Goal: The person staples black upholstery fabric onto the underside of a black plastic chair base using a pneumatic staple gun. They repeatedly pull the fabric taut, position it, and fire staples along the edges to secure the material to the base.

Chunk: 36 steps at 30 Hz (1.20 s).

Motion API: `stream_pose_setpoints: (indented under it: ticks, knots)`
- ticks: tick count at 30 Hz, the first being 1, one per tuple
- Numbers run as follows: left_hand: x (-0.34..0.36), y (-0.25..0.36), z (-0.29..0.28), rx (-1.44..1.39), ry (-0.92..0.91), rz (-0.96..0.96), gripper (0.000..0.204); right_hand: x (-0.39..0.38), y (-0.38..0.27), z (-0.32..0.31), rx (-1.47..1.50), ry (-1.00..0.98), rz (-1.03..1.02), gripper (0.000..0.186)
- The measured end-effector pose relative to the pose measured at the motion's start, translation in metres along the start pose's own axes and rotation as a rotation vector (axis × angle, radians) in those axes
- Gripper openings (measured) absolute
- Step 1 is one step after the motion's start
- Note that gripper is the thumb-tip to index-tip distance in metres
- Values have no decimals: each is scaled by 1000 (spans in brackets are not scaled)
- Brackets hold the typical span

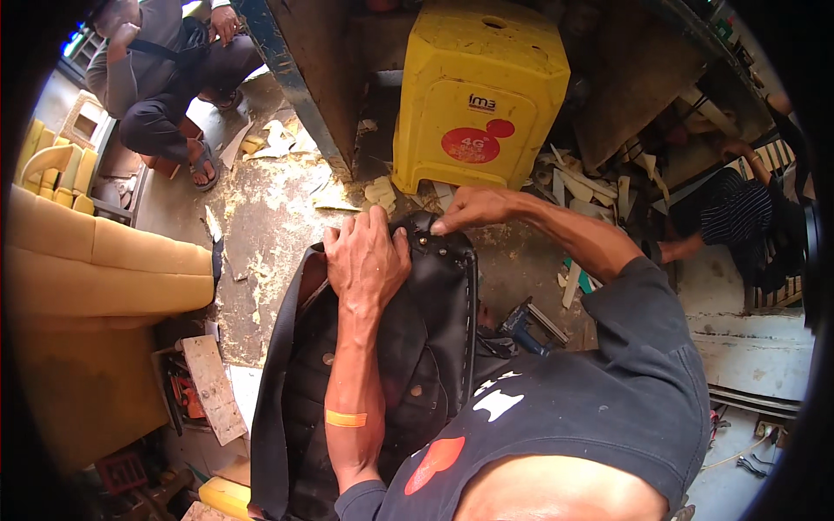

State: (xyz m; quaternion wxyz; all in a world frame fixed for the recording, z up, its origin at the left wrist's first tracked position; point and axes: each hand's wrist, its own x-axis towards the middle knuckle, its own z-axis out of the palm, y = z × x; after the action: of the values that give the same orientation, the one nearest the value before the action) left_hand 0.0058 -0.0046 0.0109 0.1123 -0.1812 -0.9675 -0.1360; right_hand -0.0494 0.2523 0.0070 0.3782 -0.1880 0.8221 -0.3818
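Observation:
In front of me lies a long black seat-like piece (404,334) with its inner side up, wrapped in black vinyl cover (447,308). A loose flap of the cover (276,408) stands up along its left side. My left hand (369,260) is bent over the far end, its fingers curled on the black material. At the far right corner, my right hand (476,210) pinches the cover's edge between thumb and fingers. Small shiny metal dots sit close by that thumb. My left forearm and my shirt hide part of the piece.
A yellow plastic stool (482,95) stands beyond the piece, beside a metal-edged table leg (300,87). A blue staple gun (526,328) lies to the right. Foam scraps (278,139) litter the floor. Tan upholstery (109,260) borders the left. People sit at upper left (178,78) and right (738,208).

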Motion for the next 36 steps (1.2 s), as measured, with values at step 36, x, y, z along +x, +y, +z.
stream_pose_setpoints:
  ticks: [36]
  knots:
    - [0, 3, -1, 33, 43, 33, 27, -24, -17, 18, -909, 425, -78, 62]
